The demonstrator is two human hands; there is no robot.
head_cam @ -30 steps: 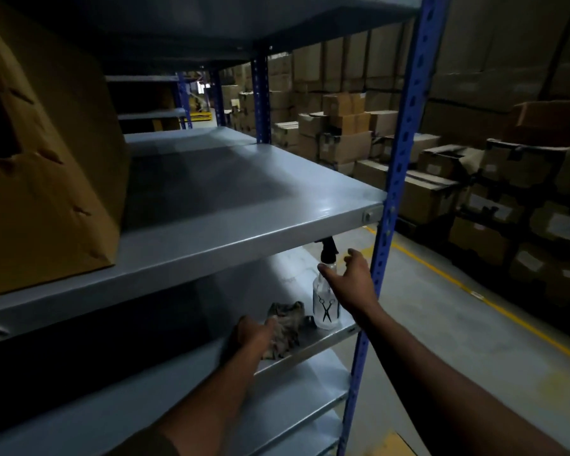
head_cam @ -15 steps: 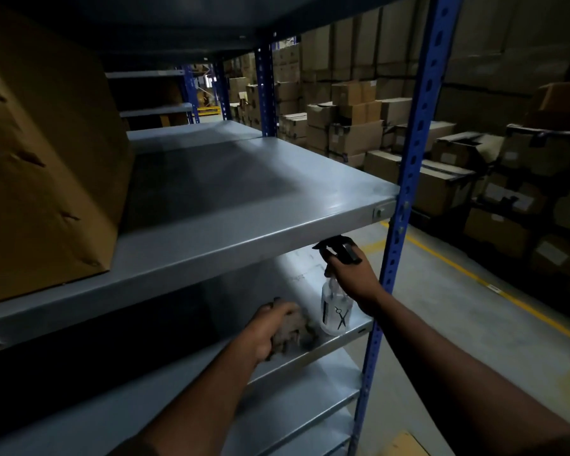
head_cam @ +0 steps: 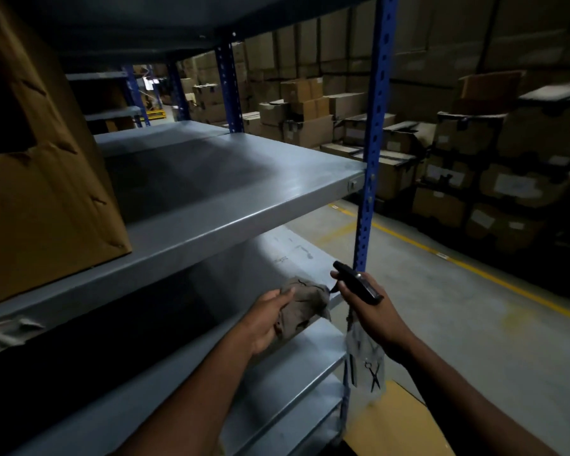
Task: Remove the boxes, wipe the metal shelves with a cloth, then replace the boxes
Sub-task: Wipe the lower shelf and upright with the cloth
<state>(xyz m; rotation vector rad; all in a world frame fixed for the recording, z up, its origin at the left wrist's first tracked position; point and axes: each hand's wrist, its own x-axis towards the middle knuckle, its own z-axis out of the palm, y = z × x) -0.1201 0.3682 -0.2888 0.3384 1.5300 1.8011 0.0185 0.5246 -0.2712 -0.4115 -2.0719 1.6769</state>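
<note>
At the far left of the rack, a large brown cardboard box (head_cam: 43, 179) sits on the grey metal upper shelf (head_cam: 231, 192), its left side cut off by the frame's edge. It looks bulky and a bit dented, so I would judge it best taken by the bottom corners with both hands.

Further right and lower, the left hand (head_cam: 267, 317) grips a crumpled grey-brown cloth (head_cam: 301, 306), fingers curled round it, just above the near edge of the grey metal lower shelf (head_cam: 277, 261). The cloth is soft and limp; it should bunch easily and take any grip, and a flatter pad under the palm would probably wipe better.

Right of that, the right hand (head_cam: 372, 311) is wrapped round the black trigger head of a clear plastic spray bottle (head_cam: 364, 360), which hangs off the shelf beside the blue perforated upright post (head_cam: 374, 153). The bottle seems light and smooth, safest held at the neck as it is.

The deep part of the lower shelf is lost in shadow, so I cannot tell whether it is dusty or wet. The bottle's fill level is hard to make out. Stacked cardboard boxes (head_cam: 310, 113) far right are blurred.
</note>
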